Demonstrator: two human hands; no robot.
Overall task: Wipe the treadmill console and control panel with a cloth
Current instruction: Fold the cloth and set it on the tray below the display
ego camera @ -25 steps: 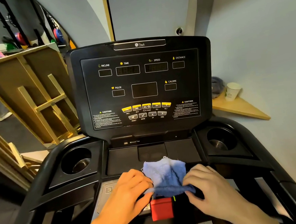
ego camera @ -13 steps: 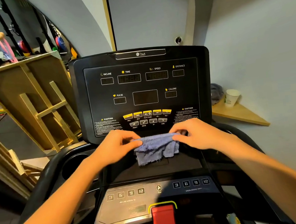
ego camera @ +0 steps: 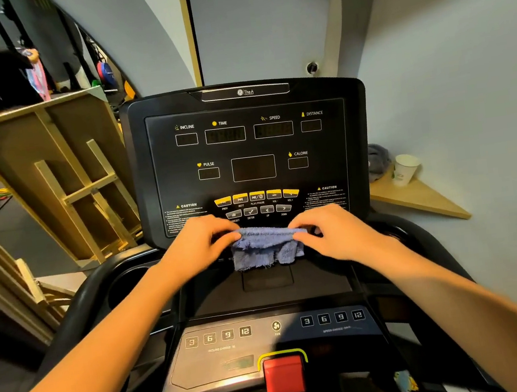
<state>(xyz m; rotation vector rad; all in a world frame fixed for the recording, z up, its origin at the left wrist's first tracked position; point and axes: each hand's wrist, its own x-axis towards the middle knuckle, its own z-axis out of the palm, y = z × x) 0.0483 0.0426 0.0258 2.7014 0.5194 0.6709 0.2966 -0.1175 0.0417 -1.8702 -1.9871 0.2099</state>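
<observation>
centre of frame: left hand (ego camera: 199,243) and right hand (ego camera: 334,230) each pinch a top corner of the blue cloth (ego camera: 267,245), stretched before the console (ego camera: 249,151) lower edge; best pressed flat, wiping in even rows without depressing the buttons (ego camera: 256,196)

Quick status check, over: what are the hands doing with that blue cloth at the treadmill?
Left hand and right hand both pinching the blue cloth, stretched between them. Cloth at the console bottom edge, below the buttons. Nothing in the way.
</observation>
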